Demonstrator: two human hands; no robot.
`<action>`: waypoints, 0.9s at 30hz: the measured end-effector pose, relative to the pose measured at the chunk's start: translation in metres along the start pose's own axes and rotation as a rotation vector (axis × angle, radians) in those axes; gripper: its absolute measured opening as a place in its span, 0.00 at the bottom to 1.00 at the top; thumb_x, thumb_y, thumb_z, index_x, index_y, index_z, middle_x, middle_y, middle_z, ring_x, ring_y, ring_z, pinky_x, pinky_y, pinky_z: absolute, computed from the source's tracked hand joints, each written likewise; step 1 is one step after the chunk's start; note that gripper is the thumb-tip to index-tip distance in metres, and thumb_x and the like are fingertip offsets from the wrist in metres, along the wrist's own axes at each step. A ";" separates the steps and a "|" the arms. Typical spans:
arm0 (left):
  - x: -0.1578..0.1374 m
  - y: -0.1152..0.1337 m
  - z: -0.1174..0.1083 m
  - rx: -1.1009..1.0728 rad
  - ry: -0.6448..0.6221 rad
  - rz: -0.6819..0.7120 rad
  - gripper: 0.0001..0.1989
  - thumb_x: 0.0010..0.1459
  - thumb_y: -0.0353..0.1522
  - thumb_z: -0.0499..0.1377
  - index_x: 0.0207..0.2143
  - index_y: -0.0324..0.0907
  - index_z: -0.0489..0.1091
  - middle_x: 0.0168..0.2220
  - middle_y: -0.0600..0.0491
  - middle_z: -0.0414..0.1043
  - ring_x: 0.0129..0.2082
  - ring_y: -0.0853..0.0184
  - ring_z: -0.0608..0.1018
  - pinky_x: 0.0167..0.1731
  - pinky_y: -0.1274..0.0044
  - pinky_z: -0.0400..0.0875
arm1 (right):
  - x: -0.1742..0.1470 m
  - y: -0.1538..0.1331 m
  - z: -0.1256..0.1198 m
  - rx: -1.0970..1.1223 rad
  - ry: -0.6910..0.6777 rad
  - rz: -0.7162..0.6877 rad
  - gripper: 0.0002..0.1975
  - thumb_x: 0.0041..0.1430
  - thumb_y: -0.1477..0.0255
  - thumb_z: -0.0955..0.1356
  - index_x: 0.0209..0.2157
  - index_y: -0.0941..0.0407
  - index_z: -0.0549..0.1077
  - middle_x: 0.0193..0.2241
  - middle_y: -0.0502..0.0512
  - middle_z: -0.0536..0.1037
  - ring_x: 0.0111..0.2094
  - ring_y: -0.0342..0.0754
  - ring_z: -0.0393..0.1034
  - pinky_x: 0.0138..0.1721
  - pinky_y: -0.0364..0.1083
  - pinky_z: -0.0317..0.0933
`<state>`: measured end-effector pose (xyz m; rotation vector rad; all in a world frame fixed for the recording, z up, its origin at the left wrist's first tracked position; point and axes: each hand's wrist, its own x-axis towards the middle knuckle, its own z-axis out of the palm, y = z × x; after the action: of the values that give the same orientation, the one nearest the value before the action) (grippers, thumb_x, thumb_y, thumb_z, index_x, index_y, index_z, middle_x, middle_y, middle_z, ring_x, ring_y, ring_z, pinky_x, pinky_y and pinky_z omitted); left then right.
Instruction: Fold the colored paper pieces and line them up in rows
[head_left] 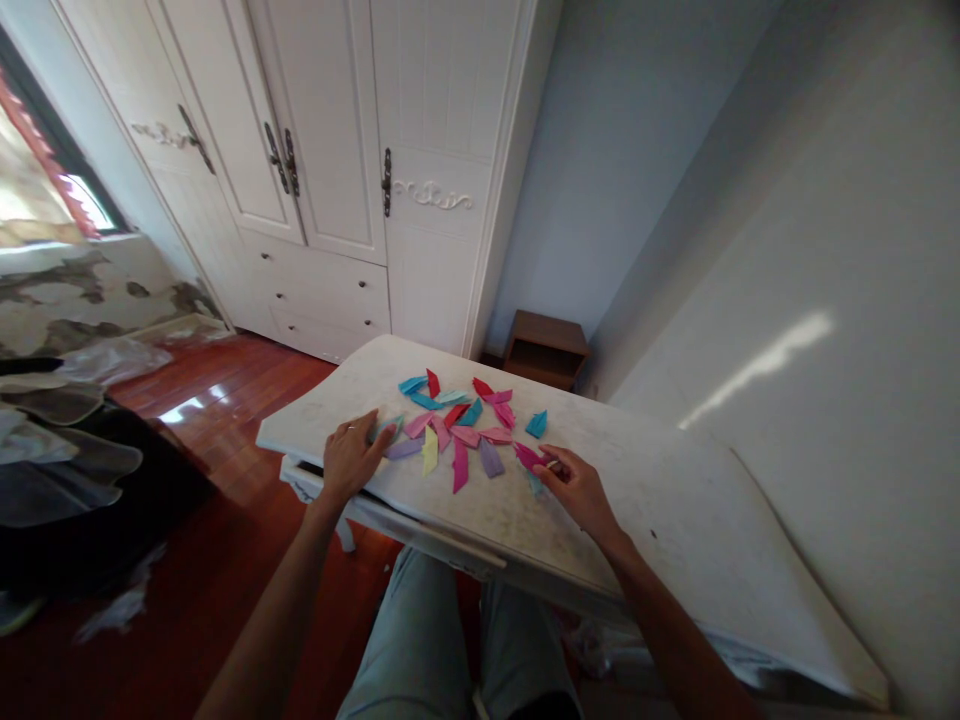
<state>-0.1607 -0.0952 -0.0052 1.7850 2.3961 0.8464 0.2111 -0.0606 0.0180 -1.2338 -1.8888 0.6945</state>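
Many small folded paper strips lie loosely on the white table point(420, 510), among them a yellow strip point(430, 451), a purple strip point(491, 459) and a blue strip point(536, 424). At the group's left side, my left hand point(352, 458) rests with thumb and forefinger apart, around a pale green strip point(387, 430); I cannot tell whether they grip it. On the right, my right hand point(581, 488) pinches the end of a magenta strip point(529, 457). Partly under that hand is a pale teal strip point(535, 484).
A white wardrobe point(330, 130) stands behind the table, with a brown nightstand point(547, 342) beside it. The wall point(825, 250) borders the right side. At left, a dark covered pile point(82, 500) sits on the red wooden floor point(255, 540). A drawer point(300, 478) shows under the table's edge.
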 end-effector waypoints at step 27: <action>0.082 0.069 0.039 0.245 -0.420 0.311 0.37 0.62 0.52 0.43 0.66 0.40 0.49 0.68 0.38 0.44 0.68 0.50 0.46 0.61 0.51 0.43 | 0.061 0.037 0.003 -0.250 -0.384 -0.400 0.34 0.61 0.52 0.64 0.61 0.59 0.63 0.60 0.69 0.64 0.62 0.61 0.57 0.60 0.62 0.54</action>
<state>-0.1147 0.0072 0.0155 2.1951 2.0532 0.1555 0.2126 0.0101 0.0060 -0.8613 -2.5104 0.5125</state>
